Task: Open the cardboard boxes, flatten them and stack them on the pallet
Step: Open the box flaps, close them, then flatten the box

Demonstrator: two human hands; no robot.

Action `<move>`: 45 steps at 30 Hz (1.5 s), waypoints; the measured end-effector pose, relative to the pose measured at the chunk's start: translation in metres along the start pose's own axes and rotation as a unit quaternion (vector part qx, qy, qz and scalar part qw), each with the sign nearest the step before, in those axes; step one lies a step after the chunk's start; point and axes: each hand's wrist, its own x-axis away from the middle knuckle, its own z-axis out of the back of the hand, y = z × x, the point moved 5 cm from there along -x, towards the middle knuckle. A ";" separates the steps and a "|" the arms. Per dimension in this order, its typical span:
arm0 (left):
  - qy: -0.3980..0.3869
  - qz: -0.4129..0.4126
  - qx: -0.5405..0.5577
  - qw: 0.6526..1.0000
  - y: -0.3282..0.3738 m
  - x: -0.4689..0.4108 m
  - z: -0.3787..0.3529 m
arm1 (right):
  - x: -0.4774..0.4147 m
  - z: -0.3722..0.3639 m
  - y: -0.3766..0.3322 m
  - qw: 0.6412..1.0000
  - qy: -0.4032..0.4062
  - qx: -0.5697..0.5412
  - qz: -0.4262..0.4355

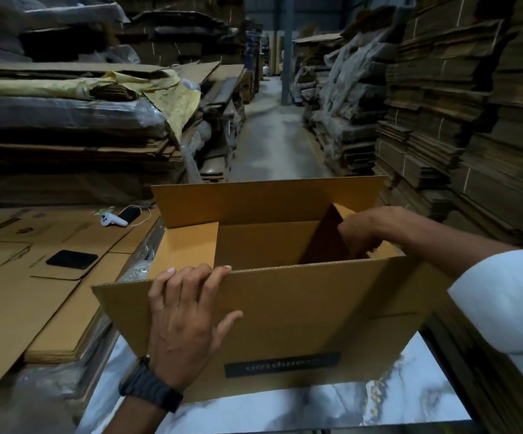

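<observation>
Risk first, at the cardboard box point(285, 314): standing upright as an open tub with flaps raised, so likely to crease or tear away from its score lines if pushed flat with the bottom not yet freed. Also apt to skid on the glossy marbled surface point(379, 399) under a one-sided push. Might spring back out of a loose hold on the right-hand inner flap. Could land askew on the stack of flattened cardboard point(19, 296) and knock the small things lying there.

Sits directly ahead, close in, between both arms. Held at the near flap by the left hand point(185, 311): fingers curled over the top edge, thumb spread against the outer face, black watch point(150, 391) at the wrist. Entered from the right by the right hand point(363, 233), reaching down inside beside the right-hand inner flap, fingers curled round that flap's edge as far as can be made out. White sleeve point(504, 302) above the box's near right corner.

Just left of the box, the flattened stack, carrying a black pad point(72, 259), a white controller point(114, 220) and a dark phone point(130, 213). Further out, tall piles of cardboard point(473, 120) on both sides. No pallet identifiable.
</observation>
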 end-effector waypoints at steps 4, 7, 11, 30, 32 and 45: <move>-0.019 0.003 0.001 1.000 -0.004 -0.008 -0.005 | 0.024 0.009 0.043 0.990 0.129 -0.048 -0.024; -0.030 0.003 0.013 0.999 -0.009 -0.012 -0.006 | 0.042 0.009 0.082 0.971 0.187 -0.131 -0.070; -0.029 -0.014 0.032 0.999 -0.015 -0.020 -0.003 | 0.052 -0.005 0.115 0.951 0.212 -0.185 -0.127; -0.699 -0.057 -0.035 0.712 -0.031 -0.114 -0.108 | 0.089 0.027 -0.002 0.923 0.299 -0.224 0.090; -0.698 -0.066 -0.065 0.710 -0.036 -0.112 -0.112 | 0.113 0.033 -0.058 0.897 0.252 -0.292 0.215; -0.472 0.125 0.079 0.869 -0.101 -0.120 -0.053 | 0.092 0.017 -0.105 0.890 0.358 -0.202 0.199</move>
